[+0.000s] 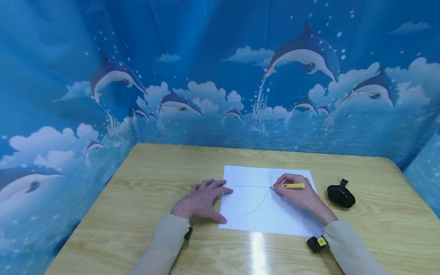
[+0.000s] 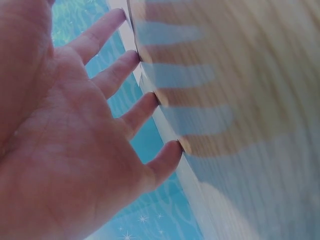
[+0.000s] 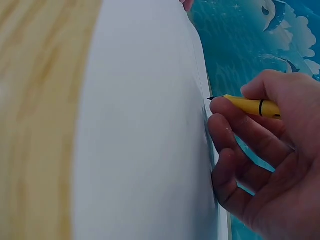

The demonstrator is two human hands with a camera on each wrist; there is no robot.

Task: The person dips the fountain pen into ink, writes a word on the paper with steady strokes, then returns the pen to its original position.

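Right-hand grip [image 1: 300, 192], lower right of frame: pinching yellow pen [image 1: 293, 186], tip on white paper [image 1: 278, 215] | left-hand grip [image 1: 203, 201], lower centre: spread, at paper's left edge

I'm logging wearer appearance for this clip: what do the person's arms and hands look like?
Both arms wear long, pale beige sleeves. The left hand and right hand wear no gloves. A boxy black device with a yellow patch sits at the right wrist; a small dark piece shows at the left, mostly hidden.

Paper [image 1: 266, 212] — smooth, matt; table [image 1: 137, 198] — glossy wood grain.
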